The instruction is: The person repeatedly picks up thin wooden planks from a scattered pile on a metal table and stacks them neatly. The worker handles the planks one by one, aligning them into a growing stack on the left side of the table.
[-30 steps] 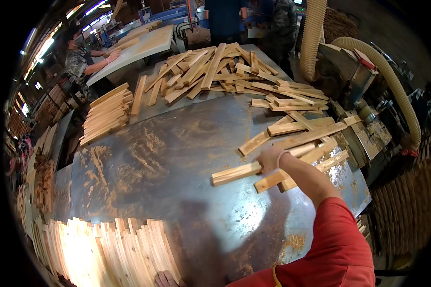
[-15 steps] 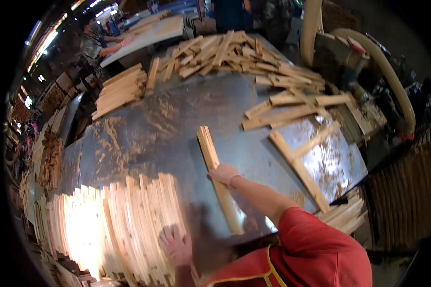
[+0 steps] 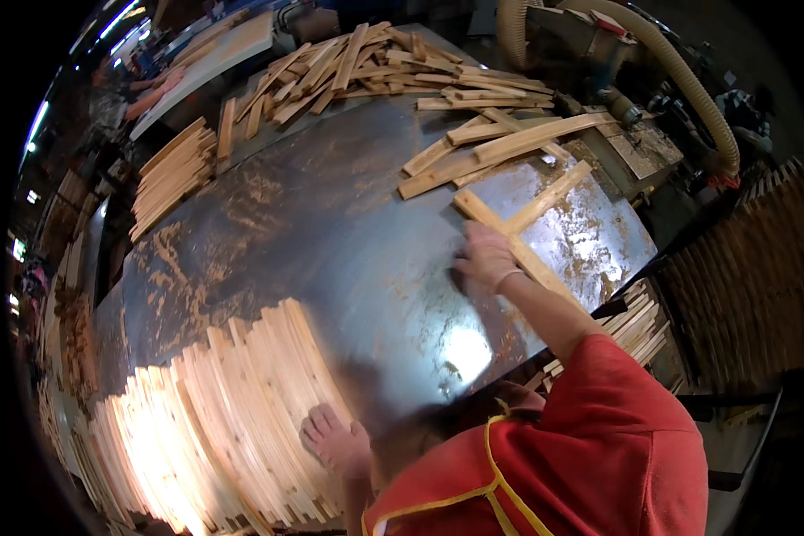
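Note:
A row of pale wooden strips (image 3: 241,393) lies side by side at the lower left of the metal-topped table. My left hand (image 3: 335,439) rests on its right-hand end, fingers spread. My right hand (image 3: 489,257) reaches to the right side of the table, thumb apart from the fingers, slightly blurred. It is against the left edge of a longer wooden strip (image 3: 547,273) that lies diagonally; whether it grips this strip I cannot tell. Another wooden strip (image 3: 552,193) meets that one at an angle.
A heap of loose wooden strips (image 3: 348,67) covers the table's far side. A neat stack (image 3: 171,174) stands at the far left. Sawdust lies on the metal tabletop (image 3: 348,223). A ribbed hose (image 3: 688,71) curves at the far right. Another person's arms (image 3: 156,94) show at a far-left table.
The strip my right hand held mid-table is gone from there. My right hand has moved right to the diagonal strip. My left hand stays on the row; the view has shifted.

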Available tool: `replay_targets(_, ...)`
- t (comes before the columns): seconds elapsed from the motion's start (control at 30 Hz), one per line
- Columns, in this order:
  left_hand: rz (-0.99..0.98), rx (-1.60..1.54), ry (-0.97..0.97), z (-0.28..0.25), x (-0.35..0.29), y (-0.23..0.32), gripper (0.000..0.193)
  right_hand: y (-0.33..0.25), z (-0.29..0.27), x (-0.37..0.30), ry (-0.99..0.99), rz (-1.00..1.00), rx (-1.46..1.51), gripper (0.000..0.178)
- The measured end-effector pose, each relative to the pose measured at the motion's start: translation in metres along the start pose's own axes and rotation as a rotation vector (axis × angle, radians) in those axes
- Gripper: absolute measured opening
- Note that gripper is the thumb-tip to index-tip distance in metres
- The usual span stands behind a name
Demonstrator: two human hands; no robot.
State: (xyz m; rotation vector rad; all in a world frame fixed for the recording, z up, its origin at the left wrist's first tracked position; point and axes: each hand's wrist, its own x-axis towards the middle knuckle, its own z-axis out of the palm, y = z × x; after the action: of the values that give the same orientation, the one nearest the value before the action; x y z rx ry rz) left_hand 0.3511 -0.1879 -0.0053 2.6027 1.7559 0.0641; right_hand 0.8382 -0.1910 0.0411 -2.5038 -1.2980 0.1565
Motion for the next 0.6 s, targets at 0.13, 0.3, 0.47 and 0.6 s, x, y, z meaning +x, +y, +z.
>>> replay_targets(0.13,0.050,-0.008,0.071,0.001,0.005,0.002,0.076,0.127,0.020,-0.008,-0.098,0.162,-0.030,0.076)
replay_targets(0.3,0.051,0.032,0.162,-0.014,0.014,0.003,0.049,0.124,-0.043,0.037,-0.179,0.106,-0.155,0.066)
replay_targets(0.47,0.203,0.101,0.463,0.040,0.023,-0.014,0.041,0.230,-0.026,0.082,-0.072,-0.208,-0.689,0.064)
replay_targets(0.6,0.169,0.122,0.412,0.005,0.019,0.002,0.040,0.218,-0.008,0.124,-0.350,-0.039,-0.727,0.060)
